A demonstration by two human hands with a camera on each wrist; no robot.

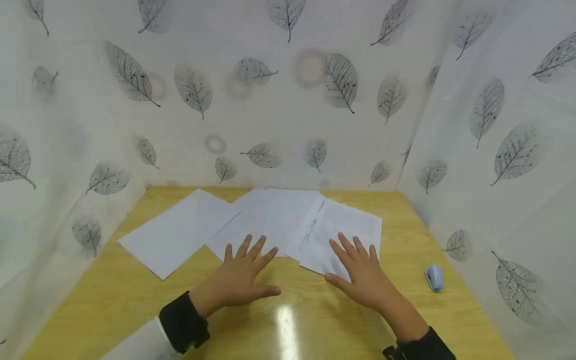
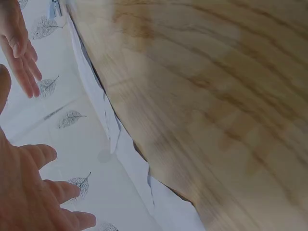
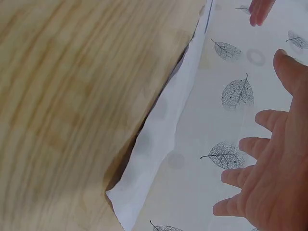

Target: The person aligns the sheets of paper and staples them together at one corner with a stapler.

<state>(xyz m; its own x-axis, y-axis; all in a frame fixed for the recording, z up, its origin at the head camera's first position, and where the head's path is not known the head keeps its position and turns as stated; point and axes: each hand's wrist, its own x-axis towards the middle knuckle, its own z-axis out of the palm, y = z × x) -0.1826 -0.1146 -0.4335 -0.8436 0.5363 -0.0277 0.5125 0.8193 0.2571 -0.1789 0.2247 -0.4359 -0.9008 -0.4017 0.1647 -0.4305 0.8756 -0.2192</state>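
Observation:
My left hand (image 1: 238, 280) is held over the table with its fingers spread and nothing in it. To its right, my right hand (image 1: 360, 275) is spread the same way, also holding nothing; its fingers overlap the right-hand paper (image 1: 346, 220) in the head view. That sheet bears dark scribbled marks along its left side. White sheets (image 1: 283, 220) overlap in the middle, beyond the left fingertips. Another white sheet (image 1: 175, 235) lies angled at the left. Both wrist views show the spread fingers above the level of the papers (image 2: 139, 163).
A small light-blue stapler (image 1: 434, 278) sits near the right edge of the wooden table (image 1: 396, 210). White sheeting (image 1: 279, 115) printed with grey leaves rises behind the table and at both sides. Light glares off the tabletop between the forearms.

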